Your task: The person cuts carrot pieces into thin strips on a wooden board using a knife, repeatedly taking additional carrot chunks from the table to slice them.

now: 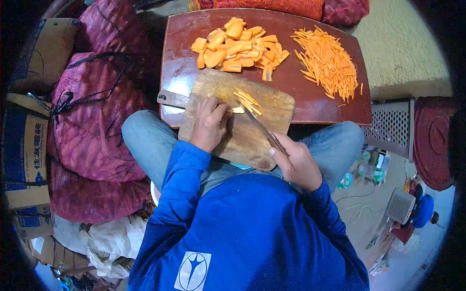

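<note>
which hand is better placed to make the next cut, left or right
Probably the right hand: it grips the knife close beside the pale piece; the left hand is bent over that piece, seemingly steadying it.

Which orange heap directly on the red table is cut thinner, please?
The right orange heap of slender strips; the left orange heap has broader, flat pieces.

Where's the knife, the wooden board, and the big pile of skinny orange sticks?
Knife (257,122): head view, on its blade.
Wooden board (238,138): head view, on bare wood.
Big pile of skinny orange sticks (330,63): head view, its middle.
</note>
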`<state>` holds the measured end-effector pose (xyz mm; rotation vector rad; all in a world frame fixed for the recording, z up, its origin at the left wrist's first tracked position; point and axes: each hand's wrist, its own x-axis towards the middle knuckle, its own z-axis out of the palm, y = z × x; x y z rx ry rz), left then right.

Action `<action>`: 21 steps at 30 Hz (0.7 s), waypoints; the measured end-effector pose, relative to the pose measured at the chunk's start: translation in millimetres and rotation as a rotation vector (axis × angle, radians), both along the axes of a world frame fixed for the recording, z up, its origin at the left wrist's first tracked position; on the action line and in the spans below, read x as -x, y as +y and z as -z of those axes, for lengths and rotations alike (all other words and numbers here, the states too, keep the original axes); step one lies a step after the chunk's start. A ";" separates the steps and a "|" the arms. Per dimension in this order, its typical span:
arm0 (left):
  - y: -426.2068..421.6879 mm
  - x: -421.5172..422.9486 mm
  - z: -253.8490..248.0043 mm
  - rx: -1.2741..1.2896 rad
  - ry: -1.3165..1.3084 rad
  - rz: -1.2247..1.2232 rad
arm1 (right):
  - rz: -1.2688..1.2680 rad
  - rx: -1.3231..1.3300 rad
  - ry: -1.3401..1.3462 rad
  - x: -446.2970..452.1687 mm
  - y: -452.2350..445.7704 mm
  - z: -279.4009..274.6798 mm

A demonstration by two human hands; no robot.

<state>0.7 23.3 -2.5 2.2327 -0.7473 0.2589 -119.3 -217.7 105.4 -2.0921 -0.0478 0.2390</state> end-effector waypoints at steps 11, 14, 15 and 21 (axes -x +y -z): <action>5.6 0.3 2.9 0.025 -0.014 -0.018 | -0.070 0.077 0.007 -13.6 2.0 -5.8; 4.8 -0.2 7.3 0.064 0.041 -0.047 | -0.029 0.041 -0.053 -15.7 5.9 -6.3; 5.4 -0.7 8.1 0.066 0.038 -0.048 | -0.043 0.042 -0.016 -17.3 5.6 -0.4; 12.4 2.9 -1.7 0.063 0.043 -0.077 | -0.029 0.015 0.031 -18.4 18.1 -6.9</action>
